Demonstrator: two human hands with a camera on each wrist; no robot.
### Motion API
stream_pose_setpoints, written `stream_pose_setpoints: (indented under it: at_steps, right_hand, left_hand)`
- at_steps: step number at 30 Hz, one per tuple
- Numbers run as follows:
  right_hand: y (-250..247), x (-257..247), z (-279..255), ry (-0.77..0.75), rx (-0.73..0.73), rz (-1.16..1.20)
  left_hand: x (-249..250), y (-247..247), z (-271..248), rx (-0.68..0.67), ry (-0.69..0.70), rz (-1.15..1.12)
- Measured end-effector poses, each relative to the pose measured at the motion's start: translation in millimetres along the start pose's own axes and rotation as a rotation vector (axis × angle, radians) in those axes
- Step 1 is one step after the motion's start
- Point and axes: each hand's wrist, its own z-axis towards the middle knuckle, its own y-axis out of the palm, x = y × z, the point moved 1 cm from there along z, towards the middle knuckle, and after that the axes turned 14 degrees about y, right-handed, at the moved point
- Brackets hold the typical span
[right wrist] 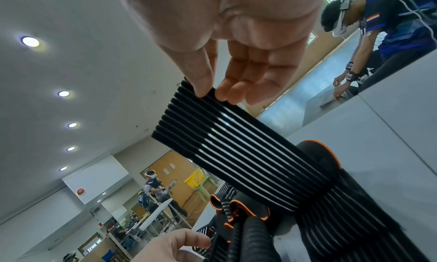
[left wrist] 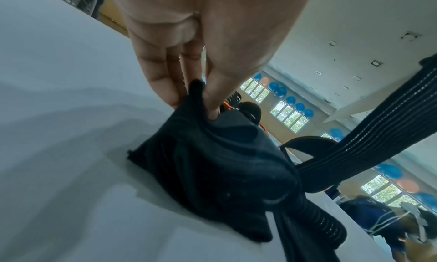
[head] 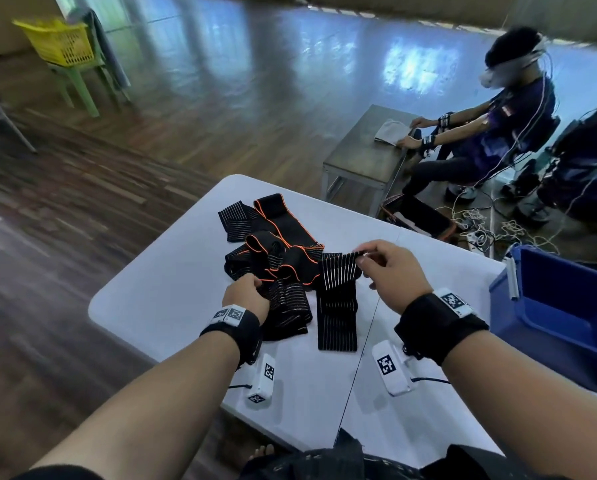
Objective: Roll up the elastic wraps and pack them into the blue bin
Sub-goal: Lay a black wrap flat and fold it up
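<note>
A tangle of black elastic wraps (head: 272, 251), some edged in orange, lies unrolled on the white table (head: 172, 289). My right hand (head: 381, 268) pinches the lifted end of a black wrap with white stripes (head: 336, 299); thumb and fingertips (right wrist: 227, 94) clamp its edge, and the rest trails down to the table. My left hand (head: 246, 294) pinches a fold of another dark wrap (left wrist: 208, 165) at the pile's near left side. The blue bin (head: 563, 306) stands at the table's right edge; its inside is mostly out of view.
Another person (head: 497, 112) sits at a low grey table (head: 362, 150) beyond the far right corner. A dark basket (head: 418, 216) and cables lie on the floor there. A yellow basket (head: 59, 39) rests on a green chair far left.
</note>
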Motion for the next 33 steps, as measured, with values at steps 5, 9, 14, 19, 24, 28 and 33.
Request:
stream_pose_setpoints:
  at_steps: [5, 9, 14, 19, 24, 28, 33]
  right_hand:
    - [2.3, -28.9, 9.0, -0.052, 0.011, 0.007]
    - [1.8, -53.6, 14.0, -0.08, 0.024, 0.032]
    - [-5.6, -78.9, 20.7, -0.13, 0.048, 0.031]
    - [-15.4, -106.2, 19.0, -0.146, -0.01, 0.024]
    - [-26.4, -132.1, 19.1, -0.167, -0.057, 0.013]
    - [-35.0, -149.0, 18.9, -0.193, -0.096, 0.018]
    - [-51.1, -164.9, 12.1, -0.204, -0.077, 0.136]
  left_hand:
    - [0.4, -17.7, 8.3, 0.06, 0.055, -0.055]
    - [7.0, -33.9, 15.6, 0.054, 0.133, -0.024]
    - [24.1, -61.0, 26.2, 0.097, 0.3, 0.013]
    - [63.3, -101.0, 35.0, 0.143, 0.421, -0.149]
    - [117.2, -144.9, 43.4, 0.116, 0.606, -0.235]
    - [159.6, -175.5, 43.3, 0.041, 0.733, -0.229]
    - [202.6, -200.0, 35.2, -0.046, 0.763, -0.377]
